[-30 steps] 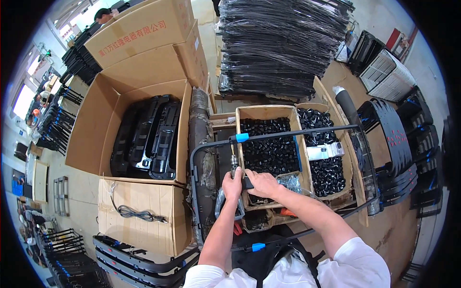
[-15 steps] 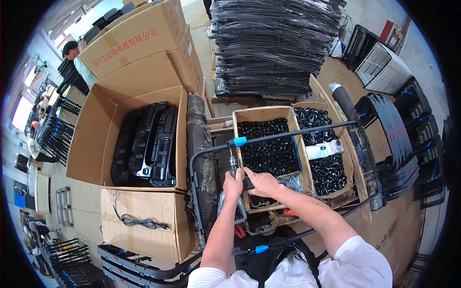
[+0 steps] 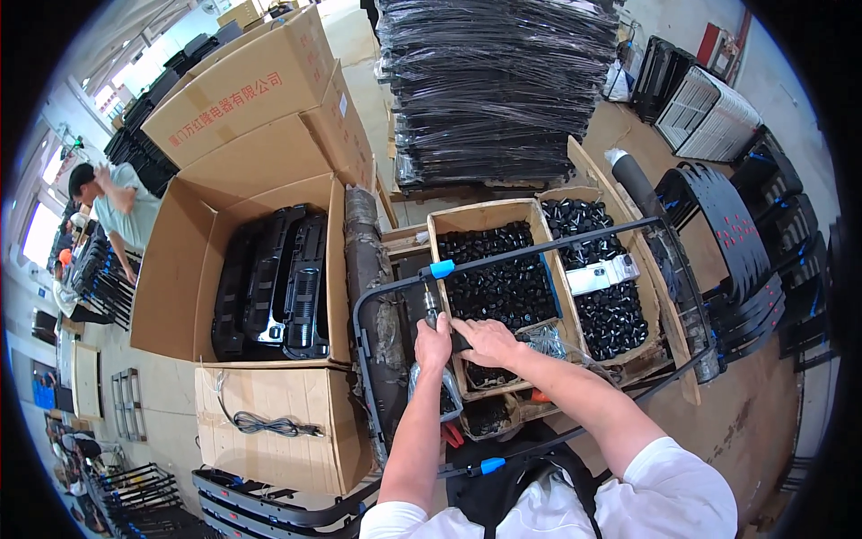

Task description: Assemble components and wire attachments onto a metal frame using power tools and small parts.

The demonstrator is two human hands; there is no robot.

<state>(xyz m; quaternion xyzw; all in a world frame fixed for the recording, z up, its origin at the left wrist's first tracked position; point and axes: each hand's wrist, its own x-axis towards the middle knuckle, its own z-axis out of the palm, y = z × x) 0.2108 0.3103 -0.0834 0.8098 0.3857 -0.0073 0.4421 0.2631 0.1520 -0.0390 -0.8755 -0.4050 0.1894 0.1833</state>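
A power drill (image 3: 429, 304) points away from me, its bit near the blue clip (image 3: 442, 269) on the far bar of a black tubular frame (image 3: 548, 244). My left hand (image 3: 434, 345) is closed round the drill's front part. My right hand (image 3: 489, 342) is closed on the drill's dark body just to the right; its fingertips are partly hidden. The frame lies across a wrapped roller (image 3: 388, 328) and wooden bins, its near bar by my waist with a second blue clip (image 3: 491, 465).
Wooden bins (image 3: 549, 260) hold many black caps; a white device (image 3: 603, 275) lies on them. At left, a carton (image 3: 166, 269) contains black plastic parts (image 3: 278, 283), above a box with a coiled cable (image 3: 269, 421). Wrapped black stock (image 3: 494, 90) stands beyond. A co-worker (image 3: 126, 207) stands far left.
The view has shifted slightly, with both hands still on the drill by the blue clip. At far left the co-worker has come further into sight, one hand raised to the head.
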